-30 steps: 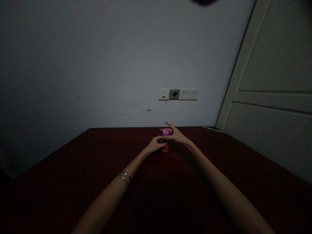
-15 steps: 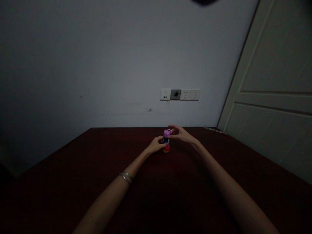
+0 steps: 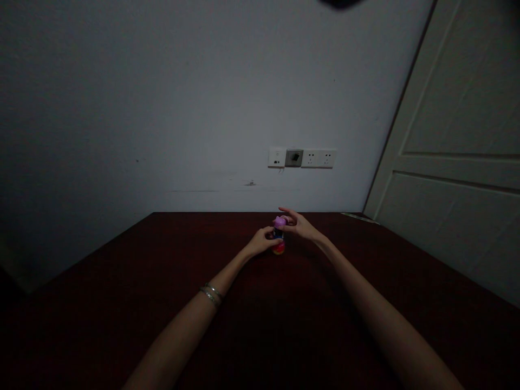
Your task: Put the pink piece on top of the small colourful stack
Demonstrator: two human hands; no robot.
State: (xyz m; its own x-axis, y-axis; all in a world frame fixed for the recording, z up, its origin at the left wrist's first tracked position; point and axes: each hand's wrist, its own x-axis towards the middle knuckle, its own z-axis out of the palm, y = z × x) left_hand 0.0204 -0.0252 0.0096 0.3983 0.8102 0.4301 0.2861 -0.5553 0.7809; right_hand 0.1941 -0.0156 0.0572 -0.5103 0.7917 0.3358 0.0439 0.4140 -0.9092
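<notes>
A small bottle (image 3: 278, 248) with a colourful body stands upright on the dark red table (image 3: 162, 260), near its back edge. My left hand (image 3: 261, 241) is wrapped round the bottle's body from the left, thumb across the front. On top sits a purple cap (image 3: 280, 222) with small bumps. My right hand (image 3: 299, 225) grips this cap from the right between thumb and fingers, with the index finger raised above it. The fingertips behind the bottle are partly hidden.
Behind the table rises a pale wall with a row of sockets and switches (image 3: 318, 158). A white panelled door (image 3: 455, 216) stands along the right side. A thin flat strip (image 3: 359, 218) lies at the back right corner.
The view has shifted very slightly. Both hands keep hold of the bottle and cap, and the cap looks slightly turned.
</notes>
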